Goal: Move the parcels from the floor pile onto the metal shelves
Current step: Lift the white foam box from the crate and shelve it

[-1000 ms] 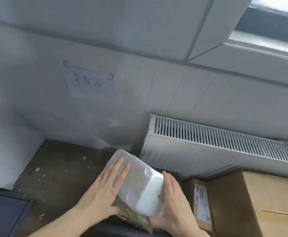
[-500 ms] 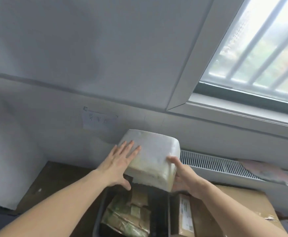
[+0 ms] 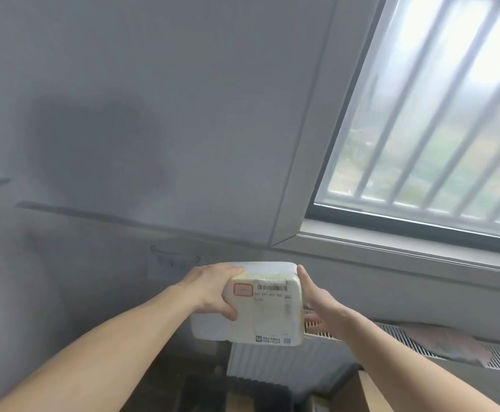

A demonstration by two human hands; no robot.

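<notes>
While both arms reach forward, the white parcel (image 3: 265,310) hangs in mid-air between them: the left hand (image 3: 211,288) grips its 9 o'clock edge, thumb curled underneath, and the right hand (image 3: 321,304) presses straight fingers against its 3 o'clock side. Behind stands a radiator (image 3: 421,337); at 1 o'clock, a barred window (image 3: 439,120).

Radiator top under the window sill

A white radiator (image 3: 272,364) stands against the wall; a pinkish cloth (image 3: 448,344) lies on its grille top at the right. Dark floor (image 3: 165,391) below, its contents blurred.
</notes>
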